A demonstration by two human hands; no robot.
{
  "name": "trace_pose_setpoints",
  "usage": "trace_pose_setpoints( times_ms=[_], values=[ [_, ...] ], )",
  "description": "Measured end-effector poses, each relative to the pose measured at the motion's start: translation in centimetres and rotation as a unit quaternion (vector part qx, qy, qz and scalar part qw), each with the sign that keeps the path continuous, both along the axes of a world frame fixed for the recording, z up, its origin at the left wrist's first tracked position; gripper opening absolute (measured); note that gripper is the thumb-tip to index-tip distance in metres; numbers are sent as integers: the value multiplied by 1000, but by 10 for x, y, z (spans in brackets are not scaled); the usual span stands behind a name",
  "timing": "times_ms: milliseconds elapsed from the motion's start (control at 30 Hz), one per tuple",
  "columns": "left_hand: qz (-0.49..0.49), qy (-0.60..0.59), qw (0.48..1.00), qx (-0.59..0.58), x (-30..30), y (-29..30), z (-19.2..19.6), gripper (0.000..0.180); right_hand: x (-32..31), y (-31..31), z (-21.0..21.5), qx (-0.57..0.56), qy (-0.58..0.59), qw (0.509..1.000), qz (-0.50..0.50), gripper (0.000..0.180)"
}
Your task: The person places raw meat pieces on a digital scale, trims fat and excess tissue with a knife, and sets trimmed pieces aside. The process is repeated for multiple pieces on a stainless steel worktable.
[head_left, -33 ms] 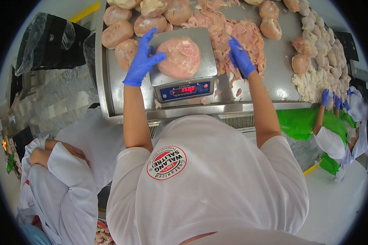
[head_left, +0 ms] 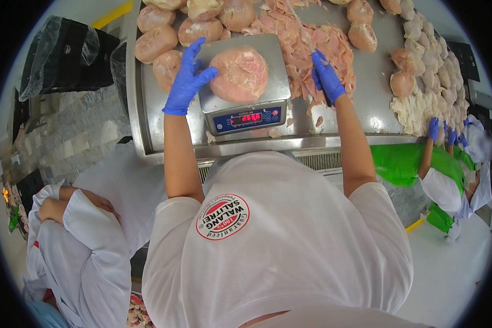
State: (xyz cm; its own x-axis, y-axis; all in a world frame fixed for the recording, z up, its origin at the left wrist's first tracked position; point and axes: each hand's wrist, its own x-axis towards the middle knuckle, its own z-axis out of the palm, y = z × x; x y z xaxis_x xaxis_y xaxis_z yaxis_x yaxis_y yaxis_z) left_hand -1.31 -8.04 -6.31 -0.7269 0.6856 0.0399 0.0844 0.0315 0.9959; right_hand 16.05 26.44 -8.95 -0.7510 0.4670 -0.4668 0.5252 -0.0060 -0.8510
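Observation:
A rounded lump of pale pink meat point(head_left: 239, 75) rests on the steel plate of a digital scale point(head_left: 246, 119), whose red display is lit. My left hand point(head_left: 186, 82), in a blue glove, is open at the lump's left side. Its thumb tip is at the meat's edge; I cannot tell whether it touches. To the right of the scale, my gloved right hand point(head_left: 328, 78) is closed round a knife point(head_left: 328, 99). The dark handle shows below the palm, and the thin blade points away over a pile of thin meat trimmings point(head_left: 333, 46).
Several more meat lumps point(head_left: 156, 44) lie at the table's far left, others point(head_left: 362, 37) toward the right. Pale skin-like pieces point(head_left: 415, 113) cover the right end of the steel table point(head_left: 374, 117). Co-workers' gloved hands point(head_left: 434, 129) are there. A person with folded arms point(head_left: 82, 205) is at my left.
My right hand has shifted slightly right and nearer to me with the knife. My left hand has moved only a little. The scale's display has changed; the meat lump stays on its plate.

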Motion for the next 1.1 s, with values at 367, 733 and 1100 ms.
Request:
trace_pose_setpoints(
  times_ms=[367,733,1100],
  values=[
    [2,28,999,22,-3,-26,10,102,56,15,-13,428,63,901,6,83],
    [-75,94,993,11,6,17,-10,90,104,-108,70,467,31,861,199,83],
    [-160,-11,987,13,12,28,3,89,46,-91,85,486,35,832,266,86]
  ],
)
